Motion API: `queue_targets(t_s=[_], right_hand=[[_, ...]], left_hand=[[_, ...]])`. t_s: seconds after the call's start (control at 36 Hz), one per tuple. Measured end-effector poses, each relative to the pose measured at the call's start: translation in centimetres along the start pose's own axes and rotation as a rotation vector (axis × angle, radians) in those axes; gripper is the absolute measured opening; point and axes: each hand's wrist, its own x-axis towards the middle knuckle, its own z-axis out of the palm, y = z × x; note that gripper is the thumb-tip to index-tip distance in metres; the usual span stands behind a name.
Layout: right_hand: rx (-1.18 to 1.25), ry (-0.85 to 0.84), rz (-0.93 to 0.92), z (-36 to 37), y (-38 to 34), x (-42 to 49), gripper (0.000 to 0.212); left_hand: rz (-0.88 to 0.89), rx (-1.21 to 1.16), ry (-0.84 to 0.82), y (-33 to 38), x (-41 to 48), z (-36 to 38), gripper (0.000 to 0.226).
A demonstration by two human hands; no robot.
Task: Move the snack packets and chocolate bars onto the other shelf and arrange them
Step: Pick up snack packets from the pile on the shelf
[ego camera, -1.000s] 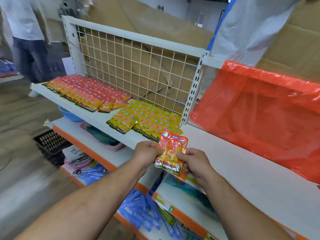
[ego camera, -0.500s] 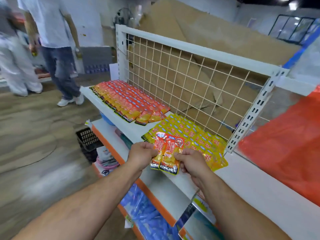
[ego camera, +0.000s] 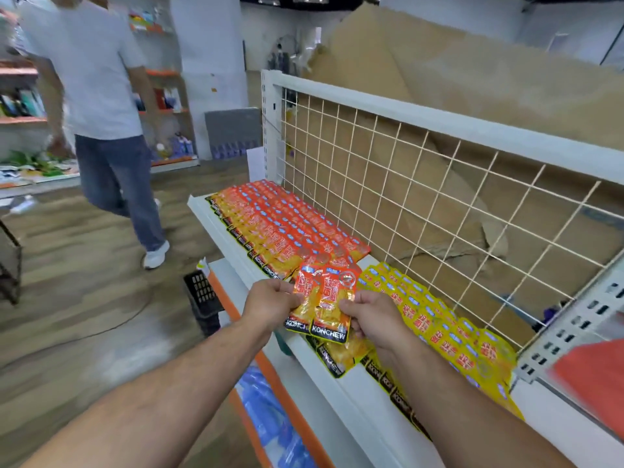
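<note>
Pinching a small sheaf of orange snack packets (ego camera: 322, 298) from both sides, left hand (ego camera: 270, 300) on one edge, right hand (ego camera: 368, 319) on the other, fingers curled onto the foil, just above the front of the white shelf (ego camera: 361, 403). On that shelf, against a wire grid (ego camera: 405, 184), lying in overlapping rows: red-orange packets (ego camera: 280, 228) at the far end, yellow packets (ego camera: 449, 336) beside the right hand.

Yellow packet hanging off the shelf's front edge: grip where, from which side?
Pinch the black bottom band of the yellow foil snack packet, from the aisle side. That end seems to overhang the white metal shelf lip, so it can be pinched top and bottom. Left hand and right hand hold orange foil packets.
</note>
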Motion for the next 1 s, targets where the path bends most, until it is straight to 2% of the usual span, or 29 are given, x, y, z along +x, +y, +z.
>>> queue_targets(t_s=[0.28,0.39,0.5,0.56,0.64,0.86,1.0], right_hand=[[-0.011,0.047,0.017,1.3,-0.6,4.4,0.034],[-0.017,0.137,0.011,1.9,-1.1,5.8,0.031],[0.022,0.239,0.022,2.8,-1.6,7.2,0.042],[0.024,0.278,0.032,3.7,-1.8,7.7,0.036],[0.014,0.342,0.038,5.4,-2.1,8.2,0.026],[0.067,0.482,0.118,8.6,-1.7,8.3,0.042],[0.135,0.532,0.16,10.2,-1.6,7.9,0.033]], left_hand=[[0.029,0.071,-0.061,0.5,6.3,-1.0,0.013],[0.05,0.117,-0.097,0.7,9.5,-1.3,0.018],[0.076,0.153,-0.172,1.2,12.4,-1.7,0.016],[0.079,0.173,-0.22,1.3,14.0,-2.0,0.016],[0.129,0.246,-0.302,1.6,16.4,-2.5,0.016],[0.268,0.467,-0.44,1.4,19.3,-3.4,0.013],[0.332,0.583,-0.464,1.2,20.3,-3.4,0.016]])
